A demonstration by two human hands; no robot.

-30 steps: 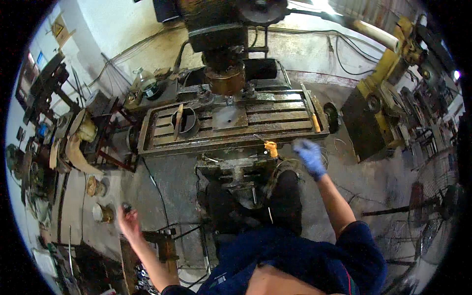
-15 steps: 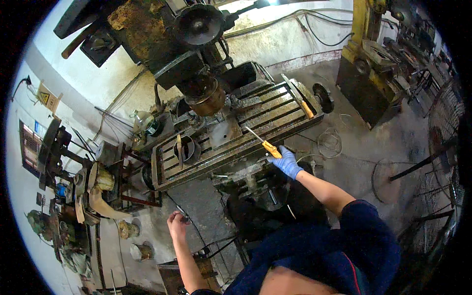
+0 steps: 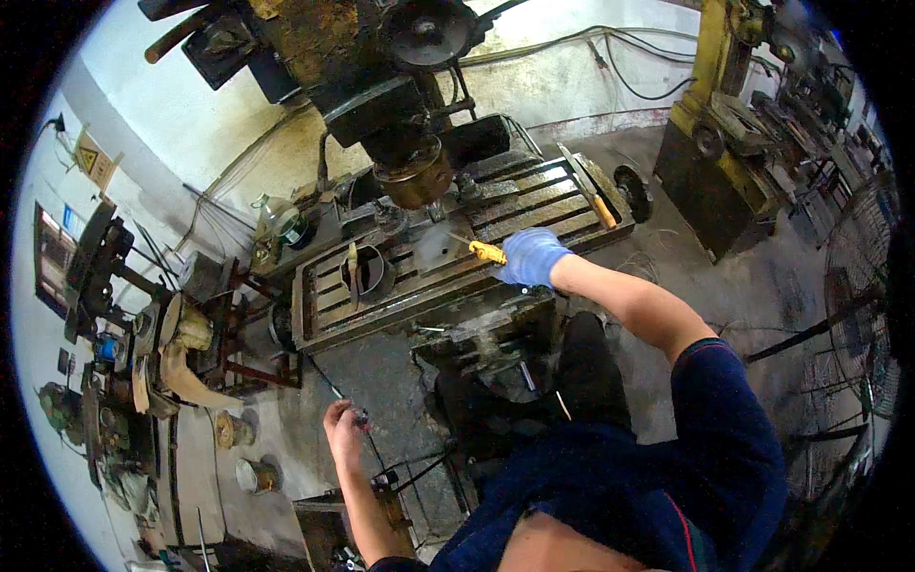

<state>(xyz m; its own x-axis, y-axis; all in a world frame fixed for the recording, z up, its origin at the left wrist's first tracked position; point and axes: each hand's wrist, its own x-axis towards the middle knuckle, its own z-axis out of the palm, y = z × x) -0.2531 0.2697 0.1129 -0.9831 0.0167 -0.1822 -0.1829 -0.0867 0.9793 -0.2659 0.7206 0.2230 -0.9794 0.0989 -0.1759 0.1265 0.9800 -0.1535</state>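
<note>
1 thin-shafted, yellow-handled tool [image 3: 488, 252], clasped in the curled blue-gloved right hand [image 3: 532, 256], could be knocked against the brown cylindrical spindle [image 3: 414, 181] if raised; the bare left hand's [image 3: 342, 431] grip cannot be told.

We see our blue glove [image 3: 531, 257] and yellow tool handle [image 3: 488, 253] mid-frame, navy shirt [image 3: 581, 481] with red piping [image 3: 679, 520] lower right, yellow-and-black triangle [image 3: 89, 157] upper left

On our slotted metal table [image 3: 534, 197], the round dark metal container [image 3: 378, 289] lies left, the long orange-handled metal tool [image 3: 605, 214] right; between them, the slim yellow-handled tool [image 3: 487, 253] in our blue-gloved right hand [image 3: 530, 257].
</note>
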